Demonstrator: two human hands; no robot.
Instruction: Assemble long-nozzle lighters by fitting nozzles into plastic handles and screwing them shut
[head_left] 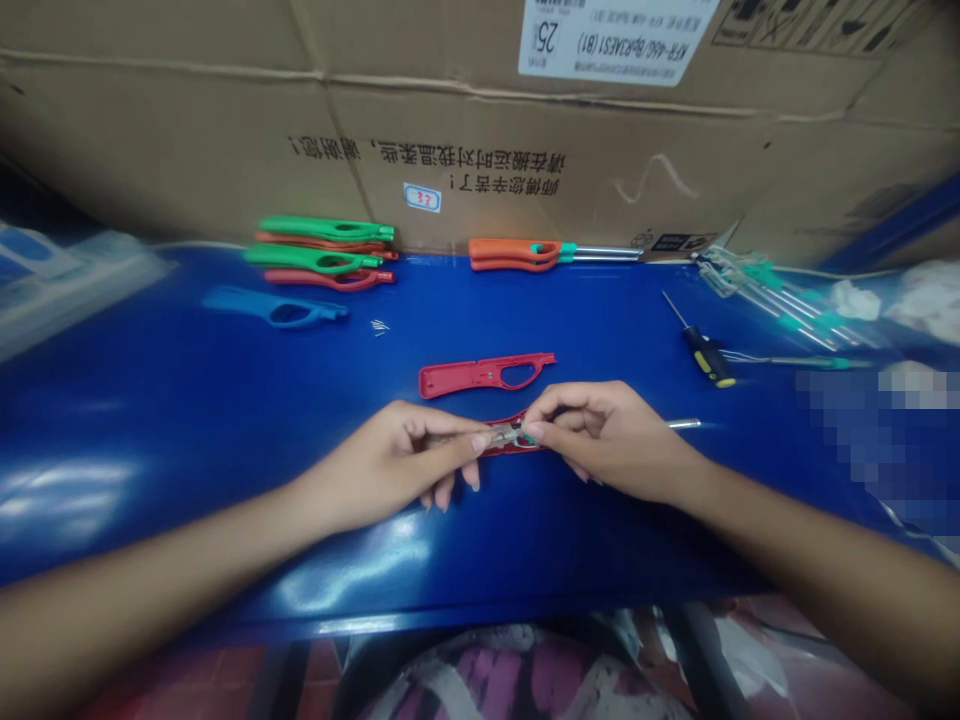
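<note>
My left hand (pixel 409 452) and my right hand (pixel 600 432) meet over the middle of the blue table (pixel 225 480). Both pinch a red lighter shell half (pixel 508 444) with a small metal and green part at its centre. A thin metal tube (pixel 682 424) pokes out to the right past my right hand. Just behind the hands a second red shell half (pixel 484 376) lies flat with its hollow side up.
A stack of green and orange shells (pixel 326 252) and a blue shell (pixel 274 307) lie at the back left. An assembled orange lighter (pixel 525 254) rests against the cardboard box (pixel 480 120). A black-and-yellow screwdriver (pixel 705 352) and clear tubes (pixel 772 290) lie right.
</note>
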